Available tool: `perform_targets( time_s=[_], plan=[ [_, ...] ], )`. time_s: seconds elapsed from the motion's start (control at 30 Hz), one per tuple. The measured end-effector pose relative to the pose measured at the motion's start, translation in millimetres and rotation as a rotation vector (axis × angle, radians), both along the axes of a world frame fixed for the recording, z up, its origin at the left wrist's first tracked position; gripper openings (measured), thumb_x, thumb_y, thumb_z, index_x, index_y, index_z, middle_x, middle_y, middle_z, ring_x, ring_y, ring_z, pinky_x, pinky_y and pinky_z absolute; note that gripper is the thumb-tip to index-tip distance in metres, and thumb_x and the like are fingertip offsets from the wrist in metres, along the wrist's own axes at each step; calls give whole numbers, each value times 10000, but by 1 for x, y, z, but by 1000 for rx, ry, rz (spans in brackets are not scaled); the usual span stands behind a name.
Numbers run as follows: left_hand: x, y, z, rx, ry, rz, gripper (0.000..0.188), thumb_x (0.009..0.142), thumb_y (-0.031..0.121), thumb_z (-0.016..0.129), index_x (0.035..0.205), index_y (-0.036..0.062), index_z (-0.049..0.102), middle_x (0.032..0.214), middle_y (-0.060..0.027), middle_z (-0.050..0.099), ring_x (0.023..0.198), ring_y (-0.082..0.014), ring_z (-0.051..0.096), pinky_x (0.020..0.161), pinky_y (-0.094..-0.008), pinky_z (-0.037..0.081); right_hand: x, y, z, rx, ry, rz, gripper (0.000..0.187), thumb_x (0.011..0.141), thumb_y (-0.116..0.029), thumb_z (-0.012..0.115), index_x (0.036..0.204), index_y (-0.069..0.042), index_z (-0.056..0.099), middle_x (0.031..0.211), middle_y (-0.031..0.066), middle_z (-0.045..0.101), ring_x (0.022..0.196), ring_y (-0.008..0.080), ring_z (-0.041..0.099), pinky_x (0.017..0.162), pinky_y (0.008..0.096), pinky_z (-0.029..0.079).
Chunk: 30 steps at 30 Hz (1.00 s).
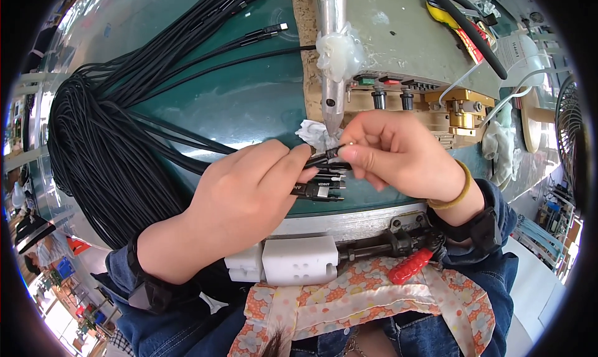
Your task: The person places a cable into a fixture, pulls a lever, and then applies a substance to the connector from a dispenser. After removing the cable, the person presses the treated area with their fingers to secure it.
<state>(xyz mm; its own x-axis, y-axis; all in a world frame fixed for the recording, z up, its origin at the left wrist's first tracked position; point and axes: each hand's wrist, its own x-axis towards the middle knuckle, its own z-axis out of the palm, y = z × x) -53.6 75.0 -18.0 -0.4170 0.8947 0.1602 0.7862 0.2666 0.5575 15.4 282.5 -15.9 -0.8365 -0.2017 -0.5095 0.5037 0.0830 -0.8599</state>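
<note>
My left hand point(240, 183) is closed round several black USB cables, whose connector ends point(322, 191) stick out past the fingers. With thumb and forefinger, my right hand point(405, 148) pinches the end of one black cable connector point(332, 153). Just above it is the tapered tip of a metal nozzle point(334, 117), with a whitish lump of glue point(339, 53) farther up its tube. Crumpled white paper point(311, 133) lies behind the fingers. From my left hand the cables run back to a large coiled bundle point(93, 139) on the left.
A grey machine box with black knobs point(380, 98) stands behind my right hand, beside a brass block point(464, 108). Blue-and-black pliers point(473, 36) lie on top of it. More cable ends point(268, 31) rest on the green table point(249, 77). A white block point(299, 260) and red-handled clamp point(411, 265) are at the near edge.
</note>
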Motion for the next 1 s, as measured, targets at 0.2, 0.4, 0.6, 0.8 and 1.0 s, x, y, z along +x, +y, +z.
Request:
perform_targets(
  time_s=[0.2, 0.4, 0.6, 0.8, 1.0],
  plan=[
    [-1, 3, -1, 16, 0, 71, 345, 698, -37, 623, 1040, -33, 575, 769, -128, 548, 659, -268, 553, 587, -337, 458, -4, 2, -2, -66, -17, -89, 142, 902, -130, 570, 854, 0, 540, 618, -1, 540, 469, 34, 454, 412, 176, 339],
    [-1, 0, -1, 15, -27, 52, 346, 702, -50, 605, 1047, -32, 572, 789, -130, 550, 675, -267, 555, 598, -337, 461, 2, 5, -4, 95, 161, -11, 141, 881, -119, 599, 851, 8, 543, 622, 12, 553, 462, 40, 466, 404, 187, 327],
    [-2, 1, -2, 22, -40, 35, 334, 700, -50, 614, 1032, -27, 580, 796, -123, 561, 675, -264, 558, 600, -332, 461, 0, 7, -21, 609, 1099, 97, 131, 854, -90, 626, 809, 7, 551, 632, 12, 558, 480, 49, 490, 413, 211, 331],
    [-4, 2, -5, 134, 92, 27, 310, 670, 25, 686, 969, -14, 610, 718, -86, 525, 630, -233, 554, 564, -318, 467, 3, 5, -10, 442, 838, 67, 108, 871, -89, 599, 812, -6, 566, 649, 16, 573, 491, 53, 503, 430, 205, 357],
    [-4, -3, 1, 115, 57, -61, 299, 665, 80, 737, 943, 13, 649, 649, -72, 545, 551, -202, 529, 498, -289, 427, 3, 12, 2, -104, 119, 140, 102, 884, -101, 582, 836, -11, 572, 639, 10, 570, 486, 50, 500, 433, 191, 366]
  ],
)
